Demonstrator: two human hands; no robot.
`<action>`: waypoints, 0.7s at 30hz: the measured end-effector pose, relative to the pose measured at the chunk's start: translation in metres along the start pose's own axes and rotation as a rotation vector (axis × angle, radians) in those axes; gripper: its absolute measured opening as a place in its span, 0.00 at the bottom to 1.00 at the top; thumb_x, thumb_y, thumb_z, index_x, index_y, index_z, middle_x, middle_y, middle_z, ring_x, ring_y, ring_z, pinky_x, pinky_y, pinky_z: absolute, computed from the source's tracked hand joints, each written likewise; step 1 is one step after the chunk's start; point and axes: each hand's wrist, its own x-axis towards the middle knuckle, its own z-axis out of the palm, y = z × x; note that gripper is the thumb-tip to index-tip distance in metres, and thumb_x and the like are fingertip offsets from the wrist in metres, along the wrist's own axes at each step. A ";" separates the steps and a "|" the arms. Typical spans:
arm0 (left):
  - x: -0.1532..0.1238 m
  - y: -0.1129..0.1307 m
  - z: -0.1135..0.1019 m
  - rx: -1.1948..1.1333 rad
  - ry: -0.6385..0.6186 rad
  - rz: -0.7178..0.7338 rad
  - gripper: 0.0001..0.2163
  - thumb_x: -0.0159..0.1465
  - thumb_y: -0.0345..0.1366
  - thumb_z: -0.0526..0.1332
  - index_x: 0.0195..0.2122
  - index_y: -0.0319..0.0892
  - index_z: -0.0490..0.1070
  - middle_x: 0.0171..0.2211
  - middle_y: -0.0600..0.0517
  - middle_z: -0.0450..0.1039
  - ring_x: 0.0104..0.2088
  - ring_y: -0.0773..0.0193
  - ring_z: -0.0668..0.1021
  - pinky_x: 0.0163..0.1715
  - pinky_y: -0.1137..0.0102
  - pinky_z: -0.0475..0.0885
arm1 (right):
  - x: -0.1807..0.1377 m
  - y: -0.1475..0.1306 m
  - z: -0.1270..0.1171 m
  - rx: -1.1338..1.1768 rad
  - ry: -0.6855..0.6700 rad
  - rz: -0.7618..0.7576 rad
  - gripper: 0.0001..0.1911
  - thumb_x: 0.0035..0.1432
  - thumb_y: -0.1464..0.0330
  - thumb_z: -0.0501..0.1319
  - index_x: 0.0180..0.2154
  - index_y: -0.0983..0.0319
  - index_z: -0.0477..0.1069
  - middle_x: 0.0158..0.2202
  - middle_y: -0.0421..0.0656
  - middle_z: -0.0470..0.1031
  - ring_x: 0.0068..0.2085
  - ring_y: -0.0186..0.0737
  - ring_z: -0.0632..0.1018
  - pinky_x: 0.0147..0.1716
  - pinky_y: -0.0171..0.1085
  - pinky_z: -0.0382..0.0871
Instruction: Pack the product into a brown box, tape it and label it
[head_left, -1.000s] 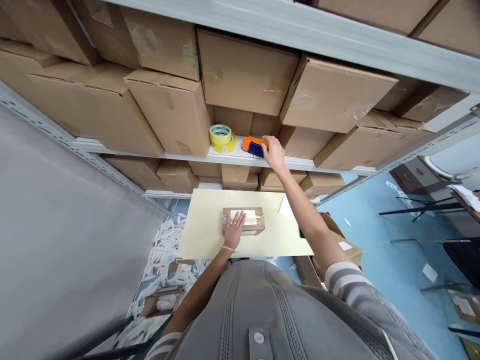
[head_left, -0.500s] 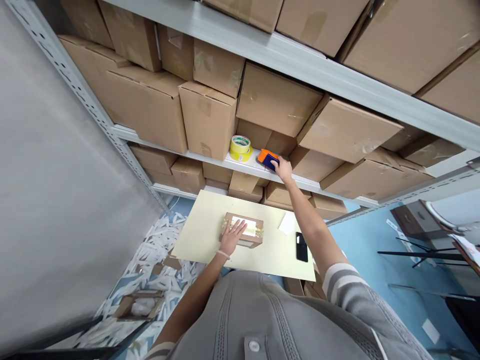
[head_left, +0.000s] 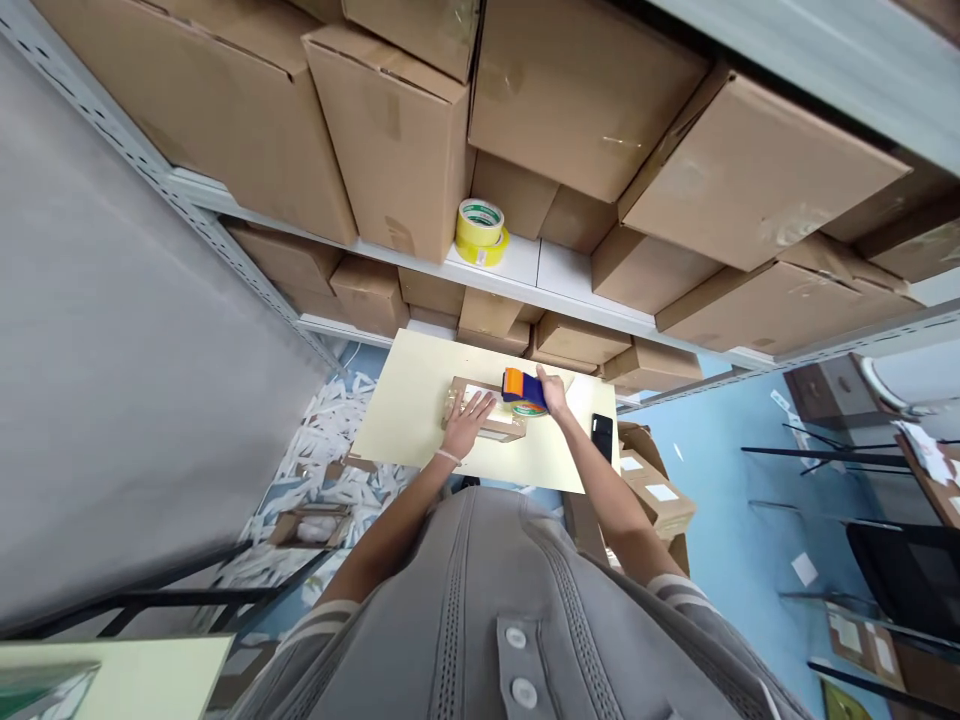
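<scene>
A small cardboard box (head_left: pixel 504 432) with a white label and shiny tape lies on the pale yellow board (head_left: pixel 405 400). My left hand (head_left: pixel 466 424) rests flat on its top, fingers spread. In my right hand (head_left: pixel 553 392) is an orange and blue tape dispenser (head_left: pixel 523 390), gripped by its blue part and held at the box's right end. Whether the dispenser touches the box I cannot tell. A black phone (head_left: pixel 602 436) lies on the board by my right forearm.
Yellow tape rolls (head_left: pixel 480 232) are stacked on the shelf (head_left: pixel 517 262) ahead, among many cardboard boxes (head_left: pixel 390 140). Paper shreds (head_left: pixel 322 440) cover the floor at left. Open cartons (head_left: pixel 652 480) stand right of the board, and a black chair (head_left: pixel 900 570) is farther right.
My right hand has brought the tape dispenser from the shelf down to the box's right end. My left hand stays on the box. The view has tilted downward.
</scene>
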 end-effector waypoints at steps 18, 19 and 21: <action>0.036 0.007 -0.044 -1.495 -0.025 -0.776 0.21 0.64 0.52 0.59 0.43 0.39 0.77 0.41 0.41 0.80 0.42 0.57 0.82 0.48 0.62 0.75 | -0.014 0.031 0.015 -0.244 0.059 -0.079 0.34 0.58 0.40 0.40 0.13 0.56 0.56 0.15 0.41 0.64 0.24 0.38 0.69 0.29 0.35 0.62; 0.039 0.009 -0.045 -1.501 -0.005 -0.811 0.19 0.62 0.51 0.62 0.40 0.38 0.77 0.37 0.43 0.81 0.39 0.59 0.82 0.47 0.62 0.76 | -0.014 0.029 0.016 -0.263 0.056 -0.077 0.34 0.59 0.41 0.40 0.13 0.55 0.55 0.15 0.41 0.65 0.24 0.38 0.69 0.30 0.35 0.63; 0.044 0.011 -0.043 -1.479 0.041 -0.856 0.13 0.59 0.44 0.67 0.35 0.38 0.77 0.31 0.47 0.79 0.33 0.62 0.81 0.44 0.63 0.77 | -0.014 0.026 0.016 -0.297 0.051 -0.074 0.33 0.60 0.42 0.41 0.13 0.55 0.55 0.16 0.42 0.67 0.24 0.39 0.71 0.30 0.35 0.63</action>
